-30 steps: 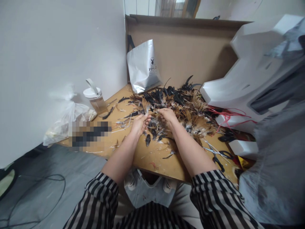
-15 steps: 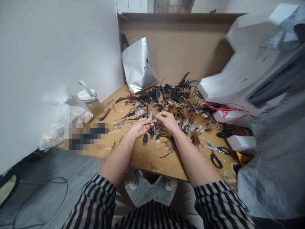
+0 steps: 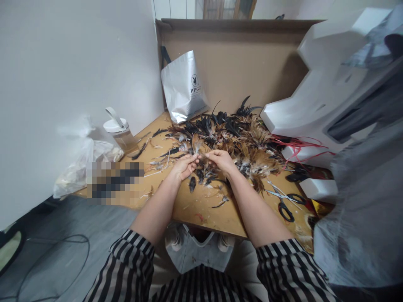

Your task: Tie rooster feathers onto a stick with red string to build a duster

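Observation:
My left hand (image 3: 186, 166) is closed in a pinch on a brown feather (image 3: 197, 144), which stands up from the fingertips with whitish fluff at its base. Just right of it, my right hand (image 3: 221, 161) has thumb and forefinger pressed together; whatever lies between them is too small to make out. Behind and beside both hands spreads a heap of brown and black feathers (image 3: 256, 157). Small dark loose feathers (image 3: 192, 183) lie on the table below my fingers.
Scissors (image 3: 285, 197) with black handles lie at the right of the wooden table (image 3: 208, 214). Red strings (image 3: 296, 147) hang by white foam (image 3: 289, 113). A silver bag (image 3: 182, 90) leans at the back. A lidded jug (image 3: 121, 134) and a plastic bag (image 3: 74, 167) stand left.
My right fingertips have drawn slightly apart from the left ones, so a small gap shows between the hands. The brown feather stays upright at my left fingertips.

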### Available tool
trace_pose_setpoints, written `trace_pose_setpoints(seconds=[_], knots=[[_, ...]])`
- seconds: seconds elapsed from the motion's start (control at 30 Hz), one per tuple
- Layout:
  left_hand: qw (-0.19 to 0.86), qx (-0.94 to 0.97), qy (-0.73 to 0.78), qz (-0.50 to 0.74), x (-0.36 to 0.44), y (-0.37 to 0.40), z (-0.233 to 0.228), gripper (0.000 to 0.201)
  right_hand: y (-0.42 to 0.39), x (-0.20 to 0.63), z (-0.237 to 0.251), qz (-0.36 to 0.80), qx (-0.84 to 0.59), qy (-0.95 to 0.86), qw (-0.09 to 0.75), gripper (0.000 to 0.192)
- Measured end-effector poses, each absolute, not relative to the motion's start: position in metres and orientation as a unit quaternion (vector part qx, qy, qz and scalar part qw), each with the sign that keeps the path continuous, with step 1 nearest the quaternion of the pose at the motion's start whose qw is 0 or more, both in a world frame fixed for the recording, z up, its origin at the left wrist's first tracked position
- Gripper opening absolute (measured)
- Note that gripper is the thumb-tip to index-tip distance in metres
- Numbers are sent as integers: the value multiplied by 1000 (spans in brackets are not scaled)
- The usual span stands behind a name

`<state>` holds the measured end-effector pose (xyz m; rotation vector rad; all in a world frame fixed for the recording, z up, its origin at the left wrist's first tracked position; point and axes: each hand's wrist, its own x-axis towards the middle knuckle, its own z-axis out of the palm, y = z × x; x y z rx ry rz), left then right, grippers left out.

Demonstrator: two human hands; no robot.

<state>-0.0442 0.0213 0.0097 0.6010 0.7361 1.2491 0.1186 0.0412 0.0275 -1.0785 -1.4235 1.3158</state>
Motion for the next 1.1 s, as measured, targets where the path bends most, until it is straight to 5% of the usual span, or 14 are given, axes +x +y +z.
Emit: trace_pose_setpoints(seconds=[0.23, 0.77, 1.1], knots=[[685, 354, 296, 564, -44, 16, 13, 6, 44, 125, 36, 486, -483, -548, 479, 24], [723, 430, 246, 482, -44, 7, 11, 17, 29, 113, 33, 772, -253, -477, 336, 24], [735, 367, 266, 504, -46, 11, 12, 10, 29, 113, 34, 768, -237, -478, 355, 27]])
